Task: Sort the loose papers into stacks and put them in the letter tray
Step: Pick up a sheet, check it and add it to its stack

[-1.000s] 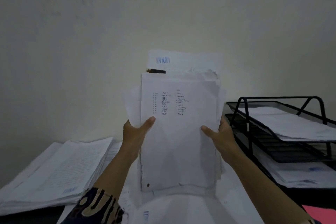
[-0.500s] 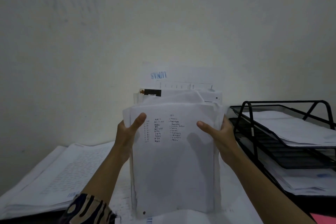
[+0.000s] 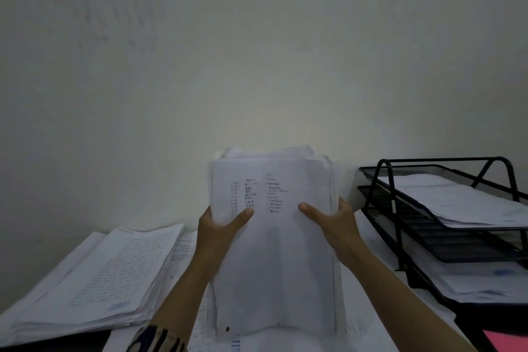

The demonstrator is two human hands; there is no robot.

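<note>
Head view, read from the left edge of the frame: a thick pile of printed sheets (image 3: 85, 280) lies flat at lower left, well apart from the work in the centre. There the left hand (image 3: 220, 228) and the right hand (image 3: 334, 223) each grip a side edge of an upright bundle of papers (image 3: 274, 251), thumbs pressed across the front sheet and fingers hidden behind it. A second ago this bundle was ragged, with several sheets and a dark-tabbed one sticking well above the front page; half a second ago they still stood proud. Now the top edges sit nearly level and the whole bundle has dropped lower in the frame, its foot at or very near the loose papers on the table (image 3: 371, 320). That reads as jogging the sheets square, so this stack looks close to ready for filing. At centre right to the right edge stands the black letter tray (image 3: 383, 180), its top tier already holding papers, the middle tier apparently bare mesh, the bottom tier also holding sheets. A pink folder corner (image 3: 505, 341) shows at lower right. Little stands between bundle and tray; the tray's raised frame bars and the filled top tier narrow the entry, so the middle tier seems the likeliest slot.
</note>
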